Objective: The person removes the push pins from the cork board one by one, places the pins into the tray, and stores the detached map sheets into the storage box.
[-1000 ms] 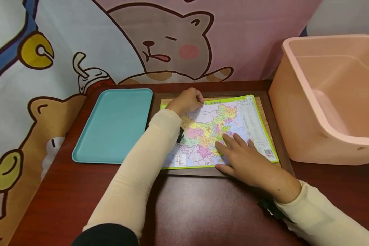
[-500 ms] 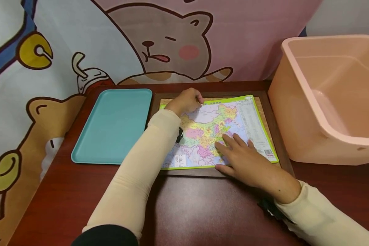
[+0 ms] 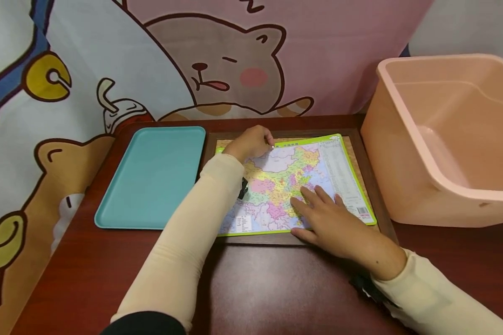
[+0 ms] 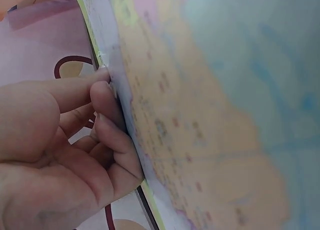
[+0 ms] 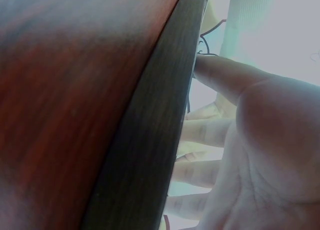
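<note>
The green-edged map (image 3: 276,186) lies askew on a framed board (image 3: 260,240).

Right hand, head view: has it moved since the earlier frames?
No. Against the pink tub, the right hand keeps its place, fingers spread over the map. Everything sits slightly lower in the picture, so the camera shifted.

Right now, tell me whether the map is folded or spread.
Spread: the map lies flat on the framed board, its printed face up.
</note>
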Demonstrator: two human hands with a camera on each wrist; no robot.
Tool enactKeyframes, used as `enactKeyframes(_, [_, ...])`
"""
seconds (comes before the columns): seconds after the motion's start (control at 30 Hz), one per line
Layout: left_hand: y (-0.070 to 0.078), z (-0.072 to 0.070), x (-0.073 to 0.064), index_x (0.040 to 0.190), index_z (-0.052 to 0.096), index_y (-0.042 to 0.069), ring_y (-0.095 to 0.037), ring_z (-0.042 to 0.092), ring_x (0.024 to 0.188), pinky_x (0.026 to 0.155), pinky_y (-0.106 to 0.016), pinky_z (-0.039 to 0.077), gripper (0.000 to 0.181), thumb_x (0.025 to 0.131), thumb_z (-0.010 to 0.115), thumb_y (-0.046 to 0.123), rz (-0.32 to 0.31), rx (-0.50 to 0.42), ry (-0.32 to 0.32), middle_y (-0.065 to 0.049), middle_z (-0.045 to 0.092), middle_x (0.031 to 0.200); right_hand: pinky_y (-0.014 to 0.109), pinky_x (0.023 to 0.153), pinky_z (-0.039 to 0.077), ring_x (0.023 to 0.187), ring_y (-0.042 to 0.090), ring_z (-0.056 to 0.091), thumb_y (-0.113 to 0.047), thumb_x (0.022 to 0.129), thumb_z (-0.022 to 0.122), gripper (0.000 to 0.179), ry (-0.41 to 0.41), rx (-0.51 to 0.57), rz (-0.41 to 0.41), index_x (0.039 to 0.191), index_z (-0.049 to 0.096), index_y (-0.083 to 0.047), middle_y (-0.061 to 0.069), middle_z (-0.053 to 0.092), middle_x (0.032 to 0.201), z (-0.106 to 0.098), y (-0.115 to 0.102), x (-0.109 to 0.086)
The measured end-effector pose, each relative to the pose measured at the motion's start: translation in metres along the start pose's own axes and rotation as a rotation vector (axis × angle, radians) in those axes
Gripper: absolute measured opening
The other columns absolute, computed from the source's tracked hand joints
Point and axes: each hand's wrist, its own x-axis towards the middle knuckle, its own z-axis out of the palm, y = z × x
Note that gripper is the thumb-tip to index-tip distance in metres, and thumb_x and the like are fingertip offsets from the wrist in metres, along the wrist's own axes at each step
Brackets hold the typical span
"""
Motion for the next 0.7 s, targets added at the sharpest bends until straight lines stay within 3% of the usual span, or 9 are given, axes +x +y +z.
enactKeyframes(0.13, [-0.0009, 0.0003, 0.0000, 0.105, 0.065, 0.008, -0.020, 0.051, 0.096, 0.085, -0.032, 0.044, 0.009, 0.099, 0.062, 0.013, -0.003, -0.009, -0.020, -0.006, 0.061, 0.109, 0.078, 0.096, 0.037, 0.139, 0.052, 0.040, -0.046, 0.095, 0.064, 0.062, -0.009, 0.003, 0.004, 0.143, 0.052, -0.009, 0.023, 0.043, 0.153, -0.0004, -0.0007, -0.0011])
enactKeyframes(0.37, [-0.0022, -0.0007, 0.0010, 0.102, 0.065, 0.009, -0.019, 0.052, 0.094, 0.085, -0.032, 0.045, 0.006, 0.099, 0.063, 0.013, 0.016, -0.003, 0.016, -0.006, 0.061, 0.107, 0.077, 0.097, 0.037, 0.139, 0.051, 0.040, -0.046, 0.095, 0.064, 0.061, 0.006, -0.005, -0.003, 0.143, 0.052, -0.009, 0.022, 0.043, 0.152, -0.0020, -0.0010, -0.0002])
enactKeyframes(0.7, [-0.0023, 0.0022, 0.0018, 0.101, 0.062, 0.010, -0.019, 0.052, 0.092, 0.081, -0.031, 0.046, 0.013, 0.097, 0.067, 0.021, 0.002, 0.007, 0.008, -0.006, 0.060, 0.104, 0.077, 0.096, 0.038, 0.138, 0.052, 0.040, -0.046, 0.096, 0.064, 0.061, 0.010, -0.006, -0.006, 0.143, 0.052, -0.009, 0.022, 0.043, 0.152, 0.0004, 0.0002, -0.0014])
